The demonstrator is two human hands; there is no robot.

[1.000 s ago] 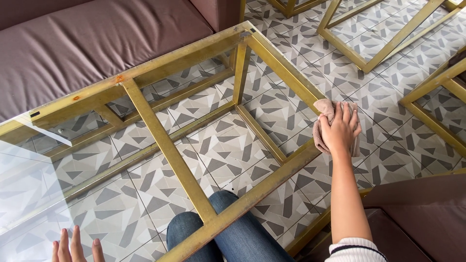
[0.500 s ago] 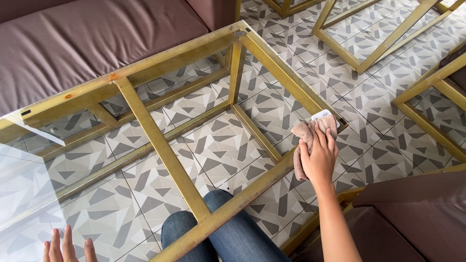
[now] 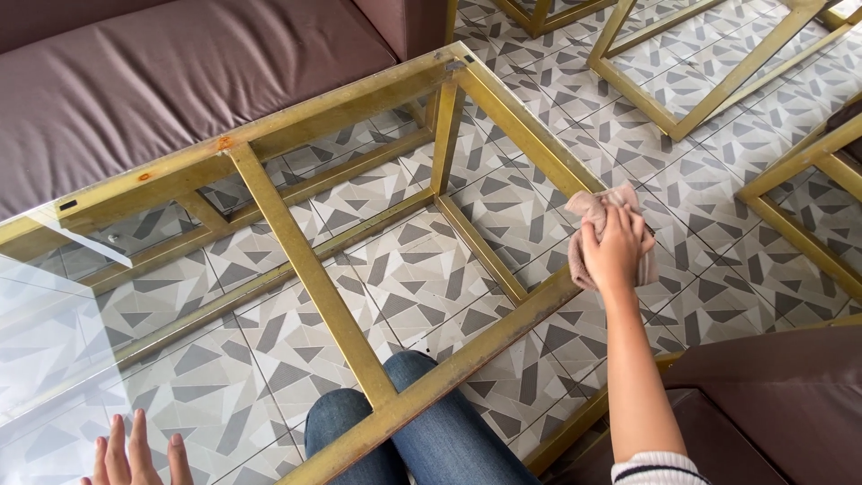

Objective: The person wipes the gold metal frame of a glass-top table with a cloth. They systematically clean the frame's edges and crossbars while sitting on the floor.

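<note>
Right hand (image 3: 616, 245) lies palm-down at three o'clock in the view, fingers spread and pressed on a crumpled pinkish-brown cloth (image 3: 588, 235), pinning it flat against the near right corner of the glass-topped table (image 3: 296, 260); it presses rather than grips, so the hand is not clamped round anything. That table is the largest thing here, a brass-coloured frame under a clear pane, running from nine o'clock up toward one o'clock, with grey patterned floor tiles (image 3: 422, 269) showing through it. A mauve sofa cushion (image 3: 162, 81) fills the span from ten to twelve o'clock beyond the far rail, and more brass frames (image 3: 691, 117) stand on the tiles at one to two o'clock. A knee in blue jeans (image 3: 422, 431) sits under the pane at six o'clock. Left hand (image 3: 135, 454) rests at seven o'clock, fingers apart and flat on the glass, holding nothing. Judged from this, the step in hand is wiping the pane's corner; the next stroke calls for steady downward pressure and keeping the cloth from sliding off the edge.
</note>
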